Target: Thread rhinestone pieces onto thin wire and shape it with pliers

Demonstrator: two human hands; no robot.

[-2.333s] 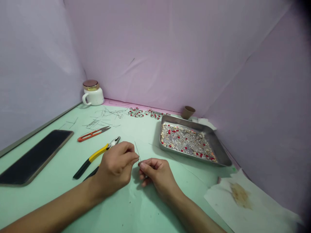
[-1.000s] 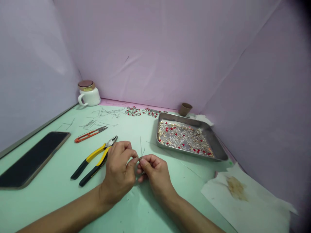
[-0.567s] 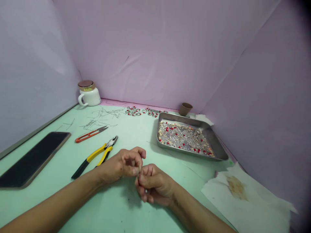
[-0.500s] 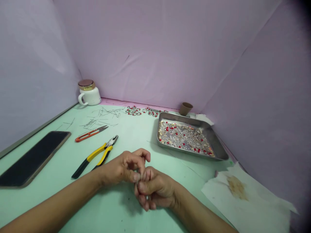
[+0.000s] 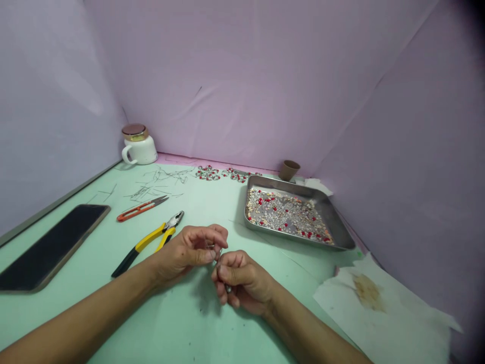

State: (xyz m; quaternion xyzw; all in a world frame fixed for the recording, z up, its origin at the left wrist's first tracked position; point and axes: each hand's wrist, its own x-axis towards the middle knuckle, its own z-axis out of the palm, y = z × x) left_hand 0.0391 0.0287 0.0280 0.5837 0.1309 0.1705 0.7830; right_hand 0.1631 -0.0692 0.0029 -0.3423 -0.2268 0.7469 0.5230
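Note:
My right hand [image 5: 244, 280] is closed in a pinch, thumb against forefinger, on a small beaded wire piece [image 5: 228, 288]; a pale bead shows below the fingers and the rest is hidden in the hand. Close beside it, my left hand [image 5: 193, 250] has its thumb and curled fingers drawn together around a thin wire [image 5: 221, 251] that rises from the right hand's fingertips. The exact grip on the wire is hard to make out. Pliers [image 5: 151, 240] with yellow and black handles lie just behind my left hand.
A metal tray [image 5: 299, 246] of loose beads stands right of the hands. Orange thread snips [image 5: 140, 209], a phone [image 5: 53, 247] and wire scraps [image 5: 151, 184] lie left. Farther back are finished beaded pieces [image 5: 208, 173], a lidded mug [image 5: 140, 150], a brown cup [image 5: 289, 170]; stained paper [image 5: 397, 313] lies right.
Both hands have shifted slightly up and away from me. My left hand has drawn back a little from the right, its fingers loosening, and wire now shows between them.

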